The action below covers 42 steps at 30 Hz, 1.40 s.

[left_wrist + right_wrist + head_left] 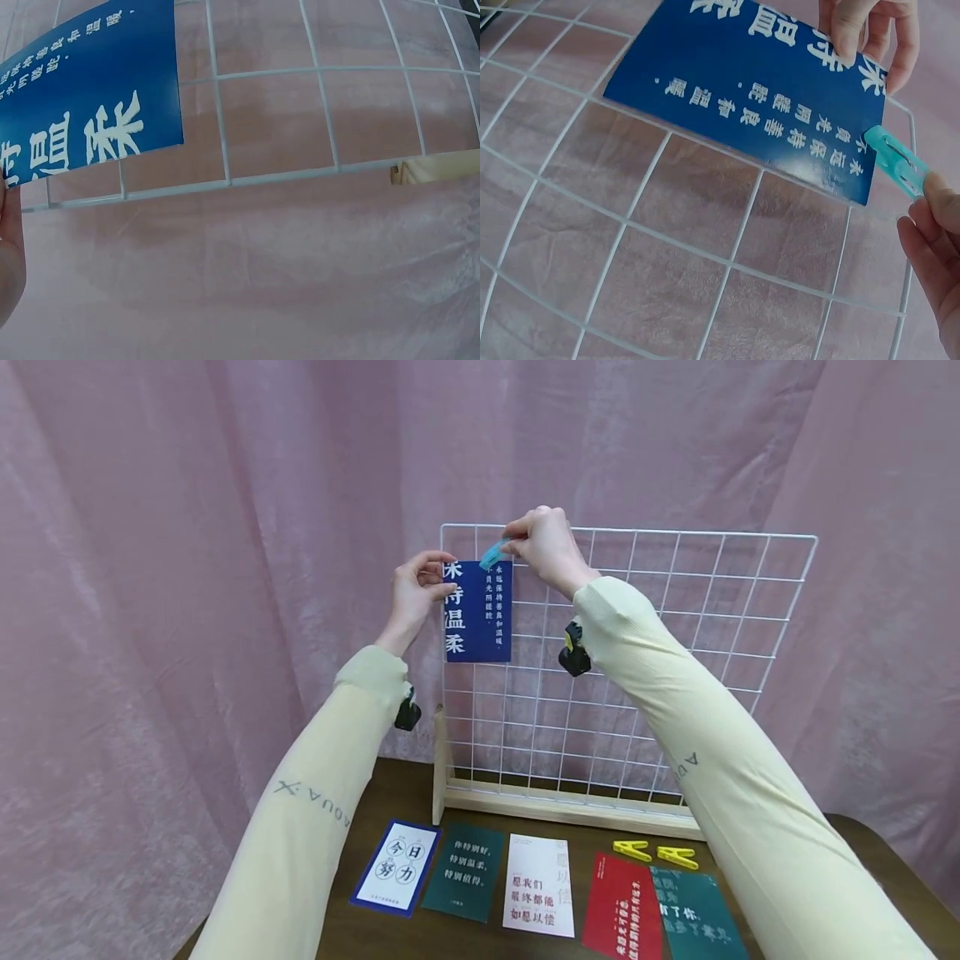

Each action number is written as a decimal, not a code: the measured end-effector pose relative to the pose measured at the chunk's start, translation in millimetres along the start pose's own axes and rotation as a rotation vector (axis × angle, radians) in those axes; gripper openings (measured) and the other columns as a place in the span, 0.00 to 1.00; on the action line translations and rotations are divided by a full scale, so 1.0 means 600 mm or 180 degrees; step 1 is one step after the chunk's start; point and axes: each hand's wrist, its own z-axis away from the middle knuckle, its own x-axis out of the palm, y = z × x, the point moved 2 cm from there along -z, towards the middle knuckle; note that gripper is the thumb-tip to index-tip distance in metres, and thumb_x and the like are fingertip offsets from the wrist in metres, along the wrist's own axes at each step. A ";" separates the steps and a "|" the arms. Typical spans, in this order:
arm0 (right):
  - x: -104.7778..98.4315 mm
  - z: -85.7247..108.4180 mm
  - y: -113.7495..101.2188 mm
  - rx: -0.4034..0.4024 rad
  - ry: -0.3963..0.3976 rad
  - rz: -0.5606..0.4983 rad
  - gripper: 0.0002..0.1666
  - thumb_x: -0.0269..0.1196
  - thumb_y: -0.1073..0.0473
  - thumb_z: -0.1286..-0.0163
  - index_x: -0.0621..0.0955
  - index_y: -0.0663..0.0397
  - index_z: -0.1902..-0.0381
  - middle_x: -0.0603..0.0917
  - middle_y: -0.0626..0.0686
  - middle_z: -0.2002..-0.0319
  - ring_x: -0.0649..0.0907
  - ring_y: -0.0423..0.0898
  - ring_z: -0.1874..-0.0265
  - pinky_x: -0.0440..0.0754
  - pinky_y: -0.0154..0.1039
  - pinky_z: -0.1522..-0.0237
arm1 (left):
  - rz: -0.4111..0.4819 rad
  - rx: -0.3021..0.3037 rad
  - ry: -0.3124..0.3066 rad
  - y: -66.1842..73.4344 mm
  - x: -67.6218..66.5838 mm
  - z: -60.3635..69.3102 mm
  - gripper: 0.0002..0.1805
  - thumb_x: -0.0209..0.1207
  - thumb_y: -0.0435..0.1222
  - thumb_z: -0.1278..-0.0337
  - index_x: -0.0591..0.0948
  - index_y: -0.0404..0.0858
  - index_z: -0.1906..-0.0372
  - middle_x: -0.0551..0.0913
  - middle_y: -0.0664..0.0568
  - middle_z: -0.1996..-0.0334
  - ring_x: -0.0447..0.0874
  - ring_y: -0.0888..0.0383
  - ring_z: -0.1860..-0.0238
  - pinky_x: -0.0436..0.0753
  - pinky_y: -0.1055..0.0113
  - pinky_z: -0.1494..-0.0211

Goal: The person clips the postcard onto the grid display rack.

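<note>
A blue card with white characters lies against the upper left corner of a white wire grid. My left hand pinches the card's left edge between thumb and fingers, as the right wrist view also shows. With thumb and fingertips my right hand grips a turquoise clothespin by its tail end. The clothespin's front end meets the card's top edge, slanted across it. Whether its jaws also clasp a grid wire cannot be made out. Only part of the left hand appears in the left wrist view.
A wooden base carries the grid on a brown table. In front lie a blue-bordered card, a green card, a white card, a red card, another green card and two yellow clothespins. A pink curtain hangs behind.
</note>
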 end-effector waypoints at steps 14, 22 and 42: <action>0.001 -0.006 -0.007 0.0133 -0.0088 0.0154 0.09 0.61 0.64 0.38 0.84 0.61 0.61 0.82 0.53 0.64 0.75 0.43 0.68 0.71 0.33 0.69 | -0.0687 0.0068 0.0239 0.009 0.015 -0.004 0.19 0.64 0.18 0.61 0.81 0.34 0.59 0.73 0.49 0.72 0.74 0.57 0.69 0.76 0.70 0.63; 0.010 -0.007 -0.015 0.0306 -0.0119 0.0222 0.09 0.60 0.63 0.37 0.84 0.60 0.61 0.81 0.54 0.62 0.75 0.43 0.64 0.72 0.34 0.63 | -0.0718 0.0107 0.0309 0.006 0.022 0.002 0.19 0.63 0.17 0.61 0.81 0.34 0.59 0.71 0.50 0.71 0.72 0.57 0.68 0.75 0.72 0.63; 0.034 0.013 -0.006 0.0122 0.0349 0.0000 0.17 0.62 0.61 0.38 0.80 0.58 0.51 0.82 0.54 0.59 0.81 0.43 0.63 0.75 0.32 0.60 | -0.1136 0.0354 0.0351 0.012 0.017 0.010 0.17 0.66 0.21 0.62 0.82 0.34 0.61 0.70 0.47 0.67 0.72 0.55 0.66 0.71 0.73 0.61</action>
